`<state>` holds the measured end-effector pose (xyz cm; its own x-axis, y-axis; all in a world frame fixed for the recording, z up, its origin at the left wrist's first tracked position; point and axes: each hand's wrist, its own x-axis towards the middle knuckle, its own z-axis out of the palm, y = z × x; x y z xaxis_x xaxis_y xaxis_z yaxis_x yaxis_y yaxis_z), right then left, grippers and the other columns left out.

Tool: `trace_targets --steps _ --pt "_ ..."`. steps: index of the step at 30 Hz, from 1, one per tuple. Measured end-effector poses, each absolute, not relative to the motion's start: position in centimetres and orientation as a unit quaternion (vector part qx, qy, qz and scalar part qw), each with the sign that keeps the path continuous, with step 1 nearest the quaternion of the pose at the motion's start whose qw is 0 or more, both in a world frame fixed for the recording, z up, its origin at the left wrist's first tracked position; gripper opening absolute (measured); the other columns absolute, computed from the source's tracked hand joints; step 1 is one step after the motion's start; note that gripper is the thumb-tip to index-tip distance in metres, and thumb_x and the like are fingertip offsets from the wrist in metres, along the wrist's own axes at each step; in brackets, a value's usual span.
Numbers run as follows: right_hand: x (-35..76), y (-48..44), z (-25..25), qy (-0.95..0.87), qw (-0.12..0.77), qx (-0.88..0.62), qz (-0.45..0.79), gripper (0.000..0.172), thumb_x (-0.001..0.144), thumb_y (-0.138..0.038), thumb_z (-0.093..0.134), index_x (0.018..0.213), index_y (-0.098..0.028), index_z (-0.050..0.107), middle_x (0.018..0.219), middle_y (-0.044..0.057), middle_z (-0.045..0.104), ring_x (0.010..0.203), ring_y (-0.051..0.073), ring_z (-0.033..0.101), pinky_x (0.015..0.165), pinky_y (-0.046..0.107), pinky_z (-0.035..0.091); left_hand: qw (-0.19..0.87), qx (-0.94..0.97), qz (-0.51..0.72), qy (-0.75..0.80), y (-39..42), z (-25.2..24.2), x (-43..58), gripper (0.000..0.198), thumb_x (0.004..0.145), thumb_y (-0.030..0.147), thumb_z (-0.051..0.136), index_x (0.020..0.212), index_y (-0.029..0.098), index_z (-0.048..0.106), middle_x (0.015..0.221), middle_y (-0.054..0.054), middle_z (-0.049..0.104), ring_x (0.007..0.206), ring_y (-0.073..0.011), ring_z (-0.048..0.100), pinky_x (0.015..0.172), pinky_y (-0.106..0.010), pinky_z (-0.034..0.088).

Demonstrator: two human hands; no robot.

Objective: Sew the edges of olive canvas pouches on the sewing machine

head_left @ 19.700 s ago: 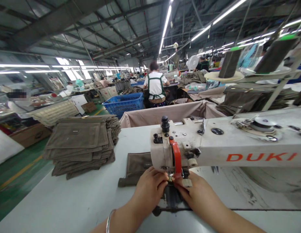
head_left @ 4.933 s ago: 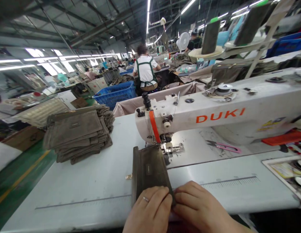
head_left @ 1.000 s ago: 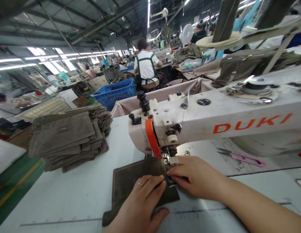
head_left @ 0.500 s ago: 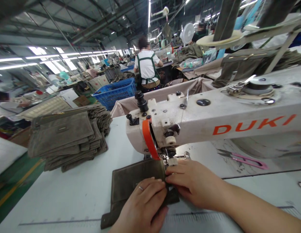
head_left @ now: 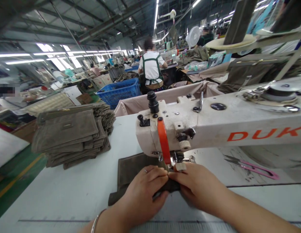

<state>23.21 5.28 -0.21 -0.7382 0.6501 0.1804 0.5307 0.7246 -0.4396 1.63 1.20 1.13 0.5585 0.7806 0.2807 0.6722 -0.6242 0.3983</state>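
Note:
A dark brown fabric piece (head_left: 131, 168) lies flat on the white table under the head of a white sewing machine (head_left: 213, 126) marked DUKI. My left hand (head_left: 143, 191), with a ring and a bracelet, presses down on the fabric with curled fingers just in front of the needle. My right hand (head_left: 198, 187) pinches the fabric's edge beside it, fingertips touching the left hand's below the orange guard (head_left: 163, 145). The needle and presser foot are mostly hidden behind the guard and my fingers.
A tall stack of brown fabric pieces (head_left: 72, 136) sits at the table's left. Pink thread snips (head_left: 254, 165) lie under the machine arm at right. A blue basket (head_left: 121, 92) and a seated co-worker (head_left: 151, 69) are beyond the table. Thread cones stand at the upper right.
Both hands have drawn closer together at the needle, fingertips now touching. The fabric has slid further under the machine head; my view shifted left and nearer.

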Motion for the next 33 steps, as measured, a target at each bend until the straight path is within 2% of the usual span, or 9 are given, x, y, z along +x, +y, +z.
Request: trace_targets --steps 5,9,14,17,22,25,27,31,33 --pt "23.0 5.4 -0.5 -0.909 0.156 -0.35 0.165 0.027 0.083 -0.013 0.047 0.101 -0.021 0.065 0.099 0.009 0.065 0.09 0.024 0.062 0.077 0.037 0.05 0.104 0.878 0.216 0.415 2.7 0.7 1.3 0.032 0.079 0.015 0.066 0.11 0.02 0.061 0.115 -0.006 0.066 0.106 -0.0221 0.061 0.1 -0.039 0.048" --pt "22.9 5.3 -0.3 -0.901 0.163 -0.361 0.175 0.029 0.081 -0.011 0.046 0.103 -0.02 0.062 0.103 0.009 0.064 0.094 0.024 0.061 0.08 0.037 0.05 0.097 0.883 0.208 0.411 3.8 0.7 0.7 0.029 0.083 0.02 0.065 0.112 0.02 0.062 0.115 -0.006 0.067 0.108 -0.0229 0.06 0.1 -0.039 0.047" --pt "23.4 5.4 0.2 -0.877 0.237 -0.37 0.195 0.024 0.084 -0.012 0.044 0.099 -0.02 0.061 0.103 0.009 0.06 0.098 0.023 0.057 0.082 0.035 0.049 0.098 0.905 0.16 0.381 5.0 1.0 -0.7 0.03 0.089 0.024 0.063 0.118 0.023 0.062 0.12 -0.004 0.066 0.11 -0.0232 0.06 0.098 -0.04 0.048" --pt "23.7 5.8 0.2 -0.86 0.259 -0.406 0.17 0.018 0.086 -0.013 0.043 0.094 -0.018 0.059 0.099 0.01 0.059 0.097 0.025 0.055 0.082 0.038 0.048 0.078 0.906 0.185 0.372 5.2 0.6 -1.7 0.027 0.092 0.024 0.06 0.119 0.023 0.062 0.119 -0.005 0.067 0.109 -0.0227 0.061 0.097 -0.04 0.048" --pt "23.7 6.3 0.3 -0.868 0.221 -0.427 0.126 0.014 0.089 -0.018 0.047 0.085 -0.018 0.06 0.091 0.008 0.061 0.089 0.024 0.055 0.077 0.036 0.046 0.084 0.891 0.255 0.366 4.9 0.2 -2.1 0.022 0.094 0.018 0.056 0.114 0.021 0.063 0.111 -0.006 0.07 0.103 -0.0188 0.063 0.094 -0.036 0.05" --pt "23.7 6.3 0.3 -0.875 0.18 -0.436 0.106 0.022 0.091 -0.024 0.05 0.073 -0.019 0.06 0.078 0.006 0.061 0.083 0.024 0.055 0.076 0.037 0.045 0.097 0.888 0.264 0.364 4.6 0.3 -1.3 0.022 0.09 0.018 0.061 0.112 0.021 0.063 0.109 -0.006 0.07 0.1 -0.0194 0.065 0.092 -0.037 0.051" --pt "23.8 6.2 0.2 -0.877 0.187 -0.43 0.107 0.025 0.092 -0.026 0.051 0.069 -0.019 0.06 0.073 0.006 0.06 0.081 0.024 0.054 0.077 0.038 0.044 0.095 0.882 0.279 0.367 4.3 0.2 -0.5 0.02 0.088 0.017 0.064 0.108 0.021 0.064 0.106 -0.005 0.071 0.096 -0.0191 0.065 0.091 -0.036 0.052" --pt "23.3 5.6 -0.1 -0.884 0.253 -0.359 0.162 0.009 0.088 -0.018 0.055 0.09 -0.02 0.063 0.093 0.005 0.065 0.09 0.023 0.054 0.08 0.037 0.045 0.087 0.871 0.296 0.383 3.7 0.1 0.8 0.017 0.087 0.012 0.063 0.101 0.02 0.066 0.099 -0.002 0.072 0.09 -0.0179 0.065 0.088 -0.034 0.052" --pt "23.0 5.4 -0.4 -0.89 0.252 -0.33 0.188 0.021 0.087 -0.011 0.055 0.103 -0.023 0.063 0.1 0.003 0.066 0.093 0.022 0.055 0.081 0.035 0.045 0.096 0.865 0.287 0.399 3.4 0.1 1.1 0.02 0.084 0.012 0.066 0.102 0.019 0.065 0.101 -0.003 0.071 0.092 -0.0189 0.065 0.088 -0.034 0.052"
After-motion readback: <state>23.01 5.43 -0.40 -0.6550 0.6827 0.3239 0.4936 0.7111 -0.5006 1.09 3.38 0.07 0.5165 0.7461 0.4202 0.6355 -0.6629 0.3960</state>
